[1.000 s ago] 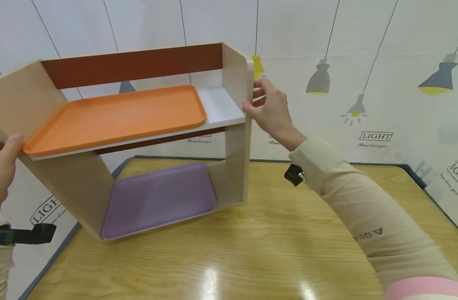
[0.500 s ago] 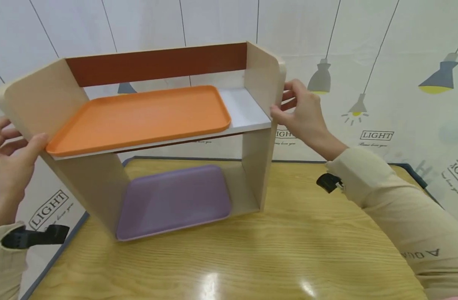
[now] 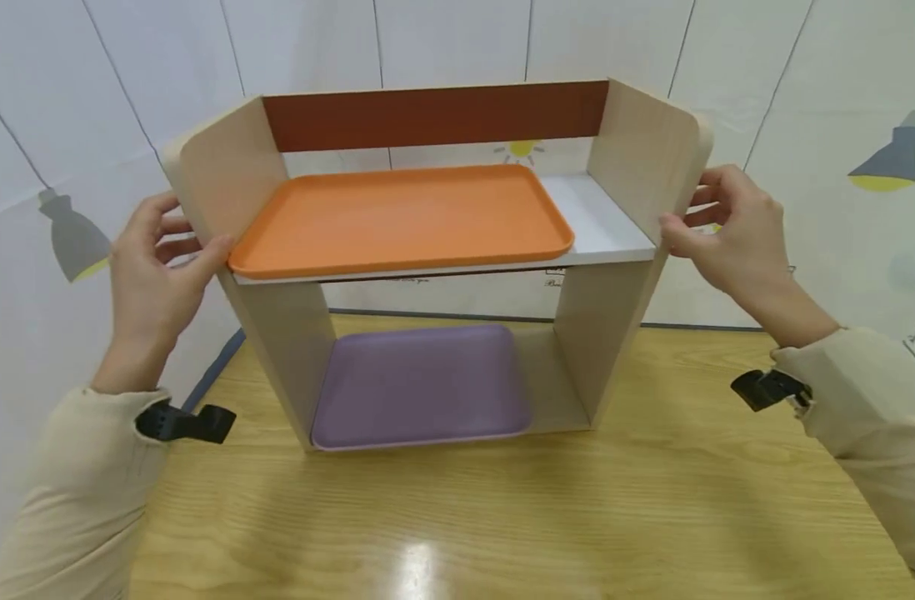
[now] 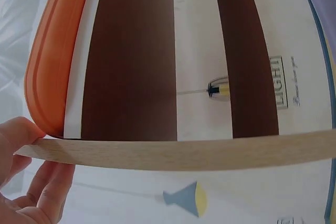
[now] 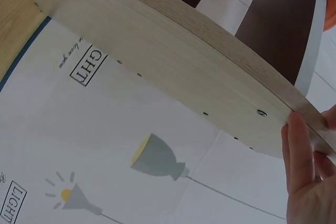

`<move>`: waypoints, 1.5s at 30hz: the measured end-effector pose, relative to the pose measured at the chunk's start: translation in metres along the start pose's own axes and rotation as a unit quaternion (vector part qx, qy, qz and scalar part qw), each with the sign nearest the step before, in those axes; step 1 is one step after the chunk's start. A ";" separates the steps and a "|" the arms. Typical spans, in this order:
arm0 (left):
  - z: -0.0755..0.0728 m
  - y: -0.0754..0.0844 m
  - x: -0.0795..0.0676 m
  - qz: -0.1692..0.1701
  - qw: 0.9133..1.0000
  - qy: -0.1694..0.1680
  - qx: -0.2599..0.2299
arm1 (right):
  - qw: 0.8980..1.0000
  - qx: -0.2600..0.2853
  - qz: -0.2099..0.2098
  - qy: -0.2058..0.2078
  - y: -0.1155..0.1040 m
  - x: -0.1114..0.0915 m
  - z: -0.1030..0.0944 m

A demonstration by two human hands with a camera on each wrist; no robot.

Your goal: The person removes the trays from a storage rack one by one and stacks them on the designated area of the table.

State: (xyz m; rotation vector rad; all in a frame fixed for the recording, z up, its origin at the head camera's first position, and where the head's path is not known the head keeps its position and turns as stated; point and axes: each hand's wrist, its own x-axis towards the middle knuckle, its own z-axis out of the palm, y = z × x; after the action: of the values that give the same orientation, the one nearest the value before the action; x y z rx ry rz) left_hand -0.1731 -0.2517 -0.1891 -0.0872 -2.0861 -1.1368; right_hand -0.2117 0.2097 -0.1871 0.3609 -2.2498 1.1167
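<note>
A two-tier wooden shelf (image 3: 240, 175) stands on the table, with pale side panels and brown back strips. My left hand (image 3: 153, 275) grips the front edge of its left panel, thumb beside the orange tray's corner. On the right panel, my right hand (image 3: 742, 233) pinches the front edge between thumb and fingers; the right wrist view shows fingers (image 5: 300, 150) against the panel's outer face. An orange tray (image 3: 397, 218) lies on the white upper board (image 3: 596, 221), towards the left. A purple tray (image 3: 423, 387) lies on the bottom board, also towards the left.
The wood-grain table (image 3: 547, 517) extends in front of the shelf. Behind it hangs a white wall covering (image 3: 457, 42) printed with lamps, close to the table's back edge. A black wrist strap (image 3: 183, 422) sits on the left sleeve.
The shelf, with both trays on it, has shifted right in the head view and turned to face more squarely forward. Both hands have moved with it, keeping their hold on the side panels.
</note>
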 end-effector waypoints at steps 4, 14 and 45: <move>0.023 0.006 0.005 0.012 1.000 -0.017 -0.005 | 1.000 -0.017 0.017 0.000 0.011 -0.003 -0.019; 0.077 0.019 0.019 0.030 0.997 -0.073 -0.025 | 0.992 -0.104 0.074 0.017 0.035 -0.010 -0.055; 0.102 0.022 0.031 0.008 0.994 -0.101 -0.036 | 0.987 -0.114 0.104 0.033 0.046 -0.008 -0.057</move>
State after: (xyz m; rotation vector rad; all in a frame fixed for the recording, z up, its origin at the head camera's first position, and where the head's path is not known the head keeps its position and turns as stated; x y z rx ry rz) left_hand -0.2454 -0.1702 -0.1875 -0.2627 -2.2152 -1.2373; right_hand -0.2052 0.2829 -0.1936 -0.0057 -2.3647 0.9429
